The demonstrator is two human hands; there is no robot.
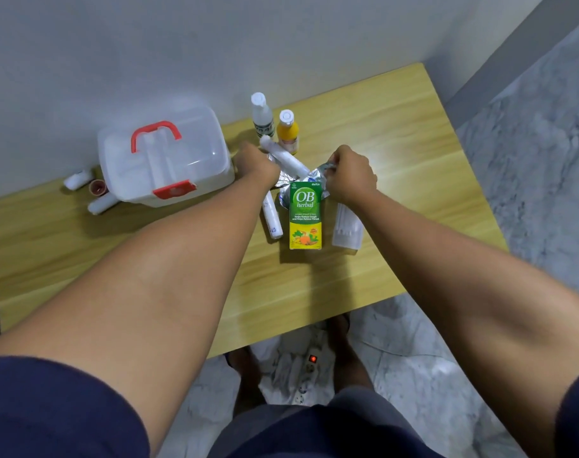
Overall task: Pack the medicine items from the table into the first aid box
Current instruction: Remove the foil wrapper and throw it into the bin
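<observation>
1. The first aid box [164, 158] sits on the left part of the tabletop [397, 133], close to the wall, with its lid down and red latch fastened, so by the look of it no packing has begun.
2. The medicine items lie outside it: foil blister packs [286, 178] in the middle, a white roll [286, 158] lying across them, a second white tube [271, 216], the green OB herbal carton [305, 215] and a clear packet [347, 228] nearer the person.
3. Two bottles, one clear [261, 115] and one yellow [288, 131], stand behind the pile; a few small items [94, 190] rest left of the box.
4. The left hand [256, 165] reaches forward with fingers curled down onto the pile's left edge; what it holds cannot be told.
5. The right hand [351, 175] pinches a foil pack's corner between thumb and fingers.
6. Both forearms are extended, converging on the pile.
</observation>
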